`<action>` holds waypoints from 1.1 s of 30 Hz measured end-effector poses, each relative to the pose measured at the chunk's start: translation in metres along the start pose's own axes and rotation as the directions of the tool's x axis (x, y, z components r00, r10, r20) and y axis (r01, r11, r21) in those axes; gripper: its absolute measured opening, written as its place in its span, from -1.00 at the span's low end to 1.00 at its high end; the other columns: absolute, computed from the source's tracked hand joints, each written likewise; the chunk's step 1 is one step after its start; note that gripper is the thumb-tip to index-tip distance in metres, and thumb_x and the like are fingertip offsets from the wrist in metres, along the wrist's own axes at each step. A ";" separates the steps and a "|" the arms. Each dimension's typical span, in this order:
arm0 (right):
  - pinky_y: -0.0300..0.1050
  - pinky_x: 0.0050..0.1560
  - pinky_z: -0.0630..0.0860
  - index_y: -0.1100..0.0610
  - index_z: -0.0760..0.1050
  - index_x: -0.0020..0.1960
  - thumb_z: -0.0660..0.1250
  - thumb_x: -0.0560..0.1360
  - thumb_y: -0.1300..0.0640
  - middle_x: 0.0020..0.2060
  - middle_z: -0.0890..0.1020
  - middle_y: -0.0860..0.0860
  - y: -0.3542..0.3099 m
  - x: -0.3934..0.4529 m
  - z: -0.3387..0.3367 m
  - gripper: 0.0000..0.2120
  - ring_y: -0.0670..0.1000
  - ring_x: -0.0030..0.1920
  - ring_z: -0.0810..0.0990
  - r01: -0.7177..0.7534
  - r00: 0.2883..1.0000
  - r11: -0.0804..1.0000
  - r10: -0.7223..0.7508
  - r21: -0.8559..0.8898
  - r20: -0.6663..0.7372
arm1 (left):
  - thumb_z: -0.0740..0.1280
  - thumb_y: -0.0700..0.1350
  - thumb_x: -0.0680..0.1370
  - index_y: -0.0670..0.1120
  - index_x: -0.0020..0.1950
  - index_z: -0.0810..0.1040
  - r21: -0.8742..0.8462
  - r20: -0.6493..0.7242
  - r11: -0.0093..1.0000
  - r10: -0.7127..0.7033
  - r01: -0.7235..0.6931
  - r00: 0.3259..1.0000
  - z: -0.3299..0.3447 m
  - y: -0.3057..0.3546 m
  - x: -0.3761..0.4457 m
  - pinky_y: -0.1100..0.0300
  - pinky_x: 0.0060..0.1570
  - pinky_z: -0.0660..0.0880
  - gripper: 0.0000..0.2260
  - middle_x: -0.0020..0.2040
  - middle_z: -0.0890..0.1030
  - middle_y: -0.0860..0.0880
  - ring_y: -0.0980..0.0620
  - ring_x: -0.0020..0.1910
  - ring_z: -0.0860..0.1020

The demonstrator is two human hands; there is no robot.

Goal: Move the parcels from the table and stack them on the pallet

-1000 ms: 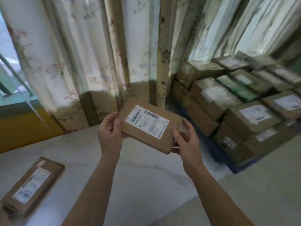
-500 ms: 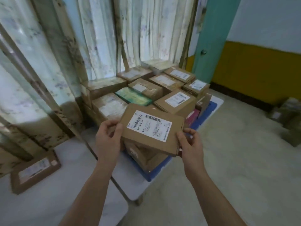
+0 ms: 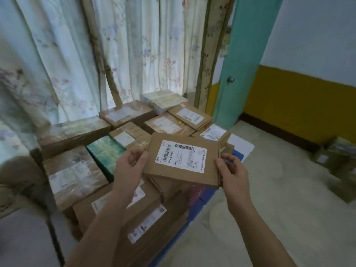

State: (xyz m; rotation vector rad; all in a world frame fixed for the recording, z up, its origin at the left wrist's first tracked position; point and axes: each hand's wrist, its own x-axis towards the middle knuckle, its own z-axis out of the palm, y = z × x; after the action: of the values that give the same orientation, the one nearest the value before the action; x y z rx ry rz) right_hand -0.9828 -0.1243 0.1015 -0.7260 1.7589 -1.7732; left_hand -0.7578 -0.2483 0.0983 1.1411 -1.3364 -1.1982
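Note:
I hold a flat brown cardboard parcel (image 3: 183, 160) with a white barcode label, level above the stacked parcels. My left hand (image 3: 129, 166) grips its left edge and my right hand (image 3: 232, 171) grips its right edge. Below it, several brown parcels (image 3: 77, 170) and a green one (image 3: 105, 153) are packed in layers on the blue pallet (image 3: 202, 199), whose edge shows at the right of the stack. The table's corner (image 3: 21, 236) lies at the lower left, blurred.
Flowered curtains (image 3: 134, 54) hang right behind the pallet. A teal door (image 3: 244, 54) stands at the back right, beside a white and yellow wall. More boxes (image 3: 339, 166) sit on the floor at the far right. Pale floor (image 3: 269, 209) lies right of the pallet.
My view has swung right from the table to the pallet. Both hands carried the parcel along; it now hangs over the stacked parcels, and the parcel left on the table is out of view.

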 end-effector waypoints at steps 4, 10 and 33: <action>-0.28 -0.25 0.60 -0.08 0.55 0.07 0.33 0.64 0.10 -0.04 0.67 -0.11 0.004 0.070 0.017 -0.92 -0.15 -0.07 0.67 0.004 0.995 1.000 -0.003 -0.008 0.102 | 0.34 -0.17 0.65 -0.08 0.10 0.59 0.061 -0.115 0.998 0.017 -0.010 0.993 0.021 -0.001 0.031 0.13 -0.10 0.56 -0.93 0.00 0.69 -0.04 0.02 -0.03 0.65; -0.24 -0.27 0.63 0.06 0.55 0.15 0.31 0.65 0.12 -0.05 0.72 -0.02 0.020 0.173 0.061 -0.90 -0.13 -0.13 0.72 -0.005 0.951 0.999 0.015 -0.033 0.308 | 0.32 -0.17 0.66 -0.04 0.11 0.58 0.173 -0.326 0.985 0.058 -0.001 0.944 0.045 -0.011 0.083 0.21 -0.13 0.56 -0.92 0.03 0.66 0.00 0.04 0.01 0.65; 0.08 0.13 0.60 0.04 0.44 0.40 0.42 0.54 0.04 0.13 0.57 -0.01 0.034 0.350 0.157 -0.55 0.00 0.12 0.56 0.500 0.733 0.795 -0.177 -0.343 0.657 | 0.37 0.07 0.60 0.01 0.33 0.49 0.650 -0.507 0.691 0.084 0.317 0.858 0.120 -0.033 0.177 0.20 0.02 0.54 -0.67 0.15 0.58 0.01 0.09 0.06 0.52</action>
State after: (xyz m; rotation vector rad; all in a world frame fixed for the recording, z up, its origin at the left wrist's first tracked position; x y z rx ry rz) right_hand -1.1219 -0.4825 0.0700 -1.7395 1.6835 -1.0504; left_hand -0.8920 -0.4166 0.0730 1.9770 -1.3400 -0.3414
